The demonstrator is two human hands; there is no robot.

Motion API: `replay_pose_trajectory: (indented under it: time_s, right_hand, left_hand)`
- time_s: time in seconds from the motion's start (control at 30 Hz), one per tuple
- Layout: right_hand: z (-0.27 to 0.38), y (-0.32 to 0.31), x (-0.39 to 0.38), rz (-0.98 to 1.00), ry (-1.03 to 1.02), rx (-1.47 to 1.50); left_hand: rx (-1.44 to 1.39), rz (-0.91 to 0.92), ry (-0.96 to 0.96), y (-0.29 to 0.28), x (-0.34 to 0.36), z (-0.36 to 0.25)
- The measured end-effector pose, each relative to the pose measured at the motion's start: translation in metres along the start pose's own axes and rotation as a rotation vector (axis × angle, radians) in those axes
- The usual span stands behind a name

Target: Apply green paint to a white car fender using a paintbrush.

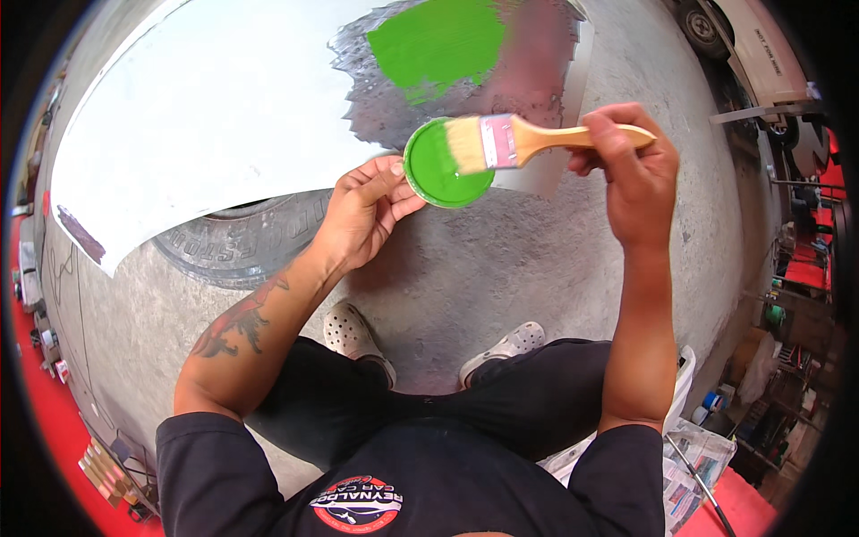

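Between the thumb and fingers of my left hand (369,208) is the rim of a small round lid (438,188), its inside coated with bright green paint. My right hand (631,161) grips the wooden handle of a flat paintbrush (546,137). The brush's pale bristles (465,146) lie over the lid's right half, against the green paint. Just beyond the lid stands a white car body panel (215,98). On it is a rough patch of bare grey and reddish-brown surface (528,80), part of it covered with green paint (438,45).
A tyre (250,237) sits under the panel at the left. Grey concrete floor (501,268) lies below my hands. Newspaper (698,465) and a thin rod (702,488) are at the lower right. Cluttered shelves (787,358) line the right side, with a white vehicle (761,45) at the far right.
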State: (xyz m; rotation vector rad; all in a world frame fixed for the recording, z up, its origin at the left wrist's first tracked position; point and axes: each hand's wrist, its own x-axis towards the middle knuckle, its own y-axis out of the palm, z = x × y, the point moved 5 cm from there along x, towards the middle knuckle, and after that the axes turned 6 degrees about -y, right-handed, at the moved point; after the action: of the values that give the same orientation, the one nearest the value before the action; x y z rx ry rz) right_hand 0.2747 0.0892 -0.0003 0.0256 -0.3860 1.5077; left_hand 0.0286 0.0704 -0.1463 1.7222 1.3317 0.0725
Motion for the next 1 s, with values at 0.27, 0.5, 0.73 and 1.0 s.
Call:
replay_pose_trajectory:
  time_s: [0.27,0.5,0.73,1.0]
  right_hand:
    - [0.007,0.002,0.002,0.012,0.017,-0.195]
    - [0.015,0.002,0.006,0.0,-0.034,-0.166]
    - [0.04,0.02,0.0,0.085,-0.284,-0.392]
    - [0.012,0.003,0.016,0.006,-0.08,-0.068]
  left_hand:
    - [-0.03,-0.056,0.049,0.009,0.002,0.0]
    - [-0.081,-0.099,0.06,0.008,0.002,-0.003]
    - [-0.1,-0.096,0.104,0.015,0.002,-0.01]
    - [-0.082,-0.133,0.129,0.027,0.005,-0.016]
